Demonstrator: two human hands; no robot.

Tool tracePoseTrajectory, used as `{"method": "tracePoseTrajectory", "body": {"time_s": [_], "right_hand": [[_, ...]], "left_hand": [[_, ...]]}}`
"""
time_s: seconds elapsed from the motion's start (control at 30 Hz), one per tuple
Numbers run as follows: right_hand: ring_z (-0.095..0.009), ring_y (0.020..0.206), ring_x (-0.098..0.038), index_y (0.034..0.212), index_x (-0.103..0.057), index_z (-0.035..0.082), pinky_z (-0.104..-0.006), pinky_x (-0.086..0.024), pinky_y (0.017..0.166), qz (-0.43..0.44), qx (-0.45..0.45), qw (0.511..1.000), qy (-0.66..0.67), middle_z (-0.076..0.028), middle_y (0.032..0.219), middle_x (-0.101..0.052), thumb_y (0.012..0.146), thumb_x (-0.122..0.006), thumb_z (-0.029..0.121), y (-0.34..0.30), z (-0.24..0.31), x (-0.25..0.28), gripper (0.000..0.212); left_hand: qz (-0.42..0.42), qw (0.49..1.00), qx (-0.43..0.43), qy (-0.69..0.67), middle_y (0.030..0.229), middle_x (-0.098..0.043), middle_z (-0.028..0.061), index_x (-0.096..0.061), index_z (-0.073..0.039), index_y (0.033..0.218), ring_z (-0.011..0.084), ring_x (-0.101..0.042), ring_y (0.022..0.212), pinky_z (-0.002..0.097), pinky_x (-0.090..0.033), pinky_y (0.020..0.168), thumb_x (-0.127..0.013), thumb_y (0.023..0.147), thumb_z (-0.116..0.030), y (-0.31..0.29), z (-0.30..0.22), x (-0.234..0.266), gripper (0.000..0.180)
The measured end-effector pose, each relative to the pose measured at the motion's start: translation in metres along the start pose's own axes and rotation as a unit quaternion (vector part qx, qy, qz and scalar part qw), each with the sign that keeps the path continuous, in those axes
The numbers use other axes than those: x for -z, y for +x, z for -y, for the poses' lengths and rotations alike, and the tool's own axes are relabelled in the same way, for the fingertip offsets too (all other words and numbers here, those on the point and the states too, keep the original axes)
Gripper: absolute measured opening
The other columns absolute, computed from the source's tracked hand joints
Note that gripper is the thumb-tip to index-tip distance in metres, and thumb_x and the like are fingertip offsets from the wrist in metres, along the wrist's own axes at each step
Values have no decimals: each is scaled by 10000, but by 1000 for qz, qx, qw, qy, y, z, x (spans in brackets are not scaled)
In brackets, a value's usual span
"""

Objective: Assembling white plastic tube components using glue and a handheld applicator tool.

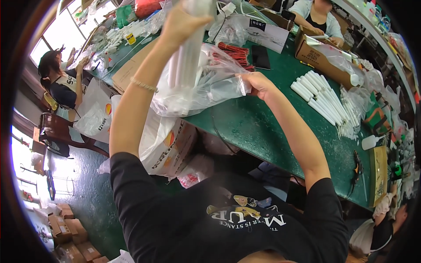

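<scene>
One left hand [186, 24]: closed round blurred pale tubes [180, 70], held upright
Tubes: reaching down to the clear bag [219, 94], inside or in front, hard to tell
Right hand [256, 85]: pinching the bag's edge
Beyond the bag: red wire bundle [234, 55], flat black device [261, 57]
Green table [250, 127], right: white tube pile [320, 96], open cardboard box [324, 63] beyond

On the table [263, 127], sticks [322, 98] lie right of the plastic bag [219, 97], before a box [313, 55].
</scene>
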State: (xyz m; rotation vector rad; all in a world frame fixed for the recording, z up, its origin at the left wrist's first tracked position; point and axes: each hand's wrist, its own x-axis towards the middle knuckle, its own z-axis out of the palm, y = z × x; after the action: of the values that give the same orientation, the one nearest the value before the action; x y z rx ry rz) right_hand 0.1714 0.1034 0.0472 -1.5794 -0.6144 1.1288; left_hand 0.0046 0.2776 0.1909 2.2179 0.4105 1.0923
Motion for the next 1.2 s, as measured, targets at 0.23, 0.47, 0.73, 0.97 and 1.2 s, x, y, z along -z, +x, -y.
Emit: {"method": "tracePoseTrajectory", "body": {"time_s": [0.23,0.47,0.73,0.97,1.2], "right_hand": [[-135,868,-611,1076,-601,85,-321,-518,771,-21,129,950,285,-12,951,-630,944,-540,214,-2,12,-38,195],[-116,764,-548,1113,-577,61,-295,-497,783,-30,219,888,403,-2,925,-611,987,-439,144,26,4,-36,204],[-111,785,-550,1166,-570,42,-265,-474,786,67,274,877,389,5,927,-607,983,-451,136,18,11,-39,238],[-126,782,-553,1193,-562,17,-269,-472,770,50,253,875,410,-18,899,-599,958,-494,112,12,8,-40,262],[-142,752,-571,1174,-558,10,-288,-490,697,-5,213,888,408,-26,832,-593,928,-531,104,3,-1,-30,265]], "left_hand": [[280,934,170,144,800,-684,137,-702,-39,858,250,-653,728,342,-507,692,-758,579,-346,22,70,-63,418],[496,795,307,166,1183,-610,155,-646,-81,1150,277,-569,1073,395,-435,917,-755,647,-311,11,79,-72,563],[455,780,191,384,1011,-676,181,-721,-4,910,314,-643,925,377,-501,806,-769,577,-335,10,115,-80,471],[384,824,217,354,1335,-494,216,-268,-190,1474,373,-520,1184,434,-433,973,-667,685,-474,-3,139,-102,929],[334,849,142,385,1423,-340,258,-233,-144,1466,457,-428,1240,564,-391,981,-652,734,-551,-63,130,-101,937]]}}
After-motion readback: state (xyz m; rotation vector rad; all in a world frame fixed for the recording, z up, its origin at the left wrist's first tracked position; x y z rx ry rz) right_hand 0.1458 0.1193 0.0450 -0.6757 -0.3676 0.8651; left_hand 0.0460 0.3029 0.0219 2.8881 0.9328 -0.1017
